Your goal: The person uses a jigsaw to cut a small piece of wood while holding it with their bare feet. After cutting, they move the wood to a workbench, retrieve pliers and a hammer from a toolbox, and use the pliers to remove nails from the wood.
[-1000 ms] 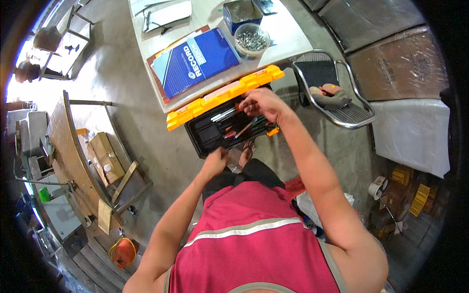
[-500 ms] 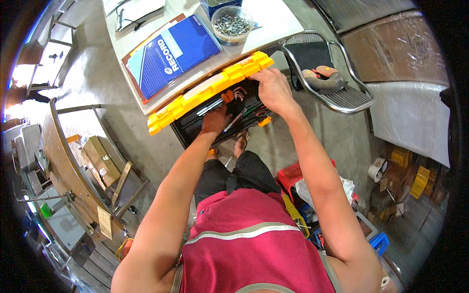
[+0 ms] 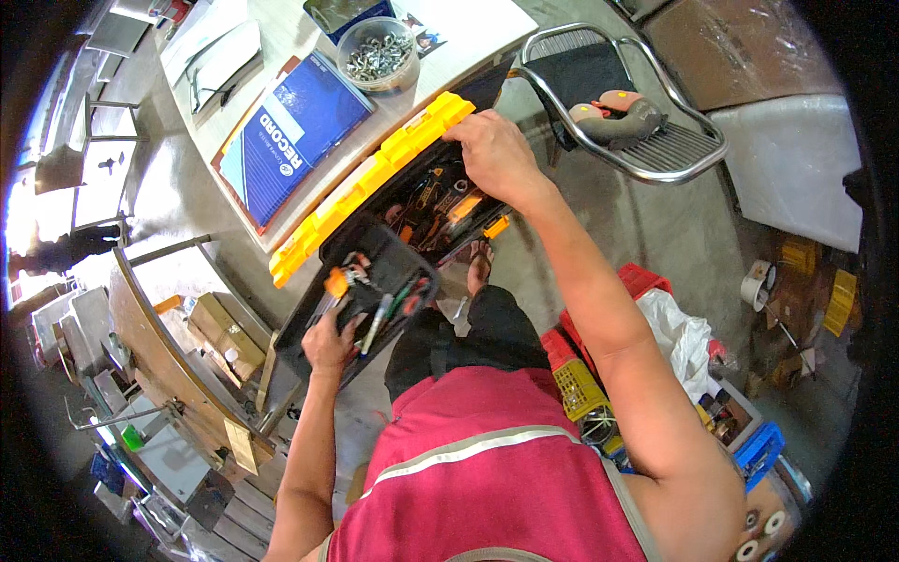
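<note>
I can't make out each tool heaped in the toolbox (image 3: 457, 251); the black tray (image 3: 391, 264) hides its left part. That tray slants over the toolbox's near left edge, its long way running from low left to high right. The left hand (image 3: 328, 345) has bent fingers holding the tray. The right hand (image 3: 501, 159) curls its fingers at the yellow lid's (image 3: 375, 183) right end; I can't tell if they grip.

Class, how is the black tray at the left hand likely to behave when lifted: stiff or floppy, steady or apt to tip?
The tray is probably stiff, since its walls look moulded. Its tools lie loose, so they may slide if it tilts. With only the left hand on it, it could tip.
</note>
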`<state>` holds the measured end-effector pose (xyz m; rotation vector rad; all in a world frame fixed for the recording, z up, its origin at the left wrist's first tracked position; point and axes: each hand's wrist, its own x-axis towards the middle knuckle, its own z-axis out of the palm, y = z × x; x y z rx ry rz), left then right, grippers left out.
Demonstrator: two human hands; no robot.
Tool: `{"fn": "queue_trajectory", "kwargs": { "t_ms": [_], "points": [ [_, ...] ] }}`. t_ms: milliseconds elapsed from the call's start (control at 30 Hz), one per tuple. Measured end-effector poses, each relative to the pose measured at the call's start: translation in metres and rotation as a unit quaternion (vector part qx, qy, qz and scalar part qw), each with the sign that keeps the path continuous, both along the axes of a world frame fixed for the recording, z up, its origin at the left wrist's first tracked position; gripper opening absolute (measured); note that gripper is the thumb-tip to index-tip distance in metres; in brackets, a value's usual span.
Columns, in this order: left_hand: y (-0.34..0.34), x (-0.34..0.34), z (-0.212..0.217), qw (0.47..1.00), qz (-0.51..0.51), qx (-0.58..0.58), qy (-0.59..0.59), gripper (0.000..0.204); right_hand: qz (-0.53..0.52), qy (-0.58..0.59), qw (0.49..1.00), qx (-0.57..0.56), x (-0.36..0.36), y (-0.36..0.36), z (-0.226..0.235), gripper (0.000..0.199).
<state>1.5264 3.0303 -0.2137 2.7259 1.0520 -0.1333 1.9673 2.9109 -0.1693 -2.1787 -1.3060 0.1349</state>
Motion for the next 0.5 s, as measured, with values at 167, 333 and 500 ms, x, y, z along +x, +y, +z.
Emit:
{"fn": "queue_trajectory", "kwargs": {
  "t_ms": [167,333,500],
  "points": [
    [0.034,-0.052,0.009,0.995,-0.047,0.086,-0.031,0.041,-0.079,0.067,0.993,0.063,-0.008,-0.009,-0.017,0.021],
    [0.052,-0.063,0.014,0.994,-0.055,0.08,-0.059,0.039,-0.089,0.099,0.981,-0.14,-0.072,-0.006,-0.092,0.018],
    [0.05,-0.06,0.016,0.994,-0.052,0.072,-0.064,0.038,0.197,-0.062,0.97,-0.13,-0.148,0.019,-0.205,0.024]
  ]
}}
